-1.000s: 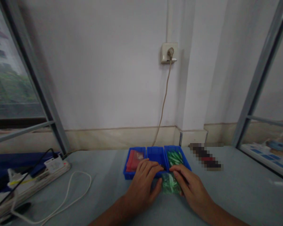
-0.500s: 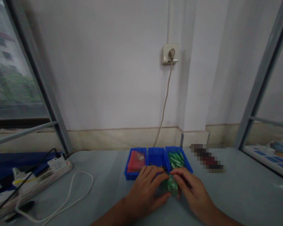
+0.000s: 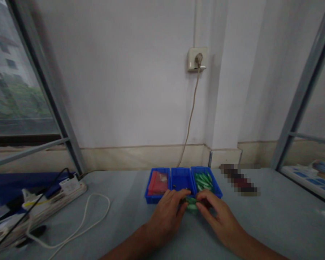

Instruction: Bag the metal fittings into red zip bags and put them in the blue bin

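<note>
left hand + right hand; pinching green packet; before blue bins

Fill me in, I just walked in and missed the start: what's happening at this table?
A person is working at a grey tabletop with both bare hands. The left hand and right hand together pinch a small clear plastic bag of green pieces, just in front of three small blue plastic bins in a row. The left bin holds a red packet, the middle bin looks nearly empty, and the right bin holds loose green pieces. A white power strip lies at the left.
</note>
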`<state>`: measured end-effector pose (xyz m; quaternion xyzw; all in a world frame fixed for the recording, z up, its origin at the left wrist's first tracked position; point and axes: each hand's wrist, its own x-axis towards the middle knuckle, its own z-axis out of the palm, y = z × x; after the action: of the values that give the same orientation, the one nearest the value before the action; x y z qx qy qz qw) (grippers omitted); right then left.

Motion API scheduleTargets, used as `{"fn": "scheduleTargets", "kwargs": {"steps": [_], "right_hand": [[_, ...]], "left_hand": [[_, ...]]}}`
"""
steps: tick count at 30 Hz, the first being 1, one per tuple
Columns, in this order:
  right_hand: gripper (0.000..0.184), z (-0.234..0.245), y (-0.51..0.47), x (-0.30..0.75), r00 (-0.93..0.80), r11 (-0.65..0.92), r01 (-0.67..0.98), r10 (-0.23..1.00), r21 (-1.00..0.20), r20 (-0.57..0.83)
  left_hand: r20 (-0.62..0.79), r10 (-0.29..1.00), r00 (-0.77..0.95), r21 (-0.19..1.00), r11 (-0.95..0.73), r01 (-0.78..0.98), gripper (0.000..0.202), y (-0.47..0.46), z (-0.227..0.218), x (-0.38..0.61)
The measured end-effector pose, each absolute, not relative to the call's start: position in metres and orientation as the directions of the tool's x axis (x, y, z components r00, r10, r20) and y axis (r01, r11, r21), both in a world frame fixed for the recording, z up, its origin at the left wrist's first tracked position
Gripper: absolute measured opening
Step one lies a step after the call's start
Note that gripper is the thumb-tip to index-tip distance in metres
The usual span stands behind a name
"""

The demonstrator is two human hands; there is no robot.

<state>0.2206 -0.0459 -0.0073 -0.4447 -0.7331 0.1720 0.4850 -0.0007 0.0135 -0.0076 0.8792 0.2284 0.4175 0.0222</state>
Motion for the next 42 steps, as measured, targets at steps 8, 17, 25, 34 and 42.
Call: {"fn": "scheduleTargets", "kwargs": {"steps": [8, 17, 25, 34, 42], "right_hand": [[0.022, -0.007, -0.049, 0.216, -0.109, 0.476, 0.449, 0.869, -0.756, 0.482], [0.022, -0.017, -0.044, 0.22, -0.103, 0.463, 0.475, 0.874, -0.748, 0.476], [0.02, -0.014, -0.044, 0.221, -0.185, 0.513, 0.473, 0.853, -0.716, 0.489], [0.02, -0.016, -0.043, 0.218, -0.147, 0.43, 0.486, 0.899, -0.761, 0.413], [0.028, -0.016, -0.043, 0.218, -0.14, 0.425, 0.51, 0.899, -0.748, 0.415]], "left_hand": [[0.73, 0.405, 0.551, 0.231, -0.904, 0.359, 0.03, 0.012, -0.012, -0.002], [0.755, 0.394, 0.524, 0.226, -0.907, 0.356, 0.029, 0.012, -0.008, 0.0], [0.746, 0.342, 0.572, 0.187, -0.931, 0.313, 0.031, 0.009, -0.009, -0.001], [0.766, 0.322, 0.556, 0.172, -0.937, 0.306, 0.025, 0.008, -0.002, -0.001], [0.774, 0.344, 0.532, 0.193, -0.928, 0.318, 0.027, 0.011, -0.006, -0.002]]}}
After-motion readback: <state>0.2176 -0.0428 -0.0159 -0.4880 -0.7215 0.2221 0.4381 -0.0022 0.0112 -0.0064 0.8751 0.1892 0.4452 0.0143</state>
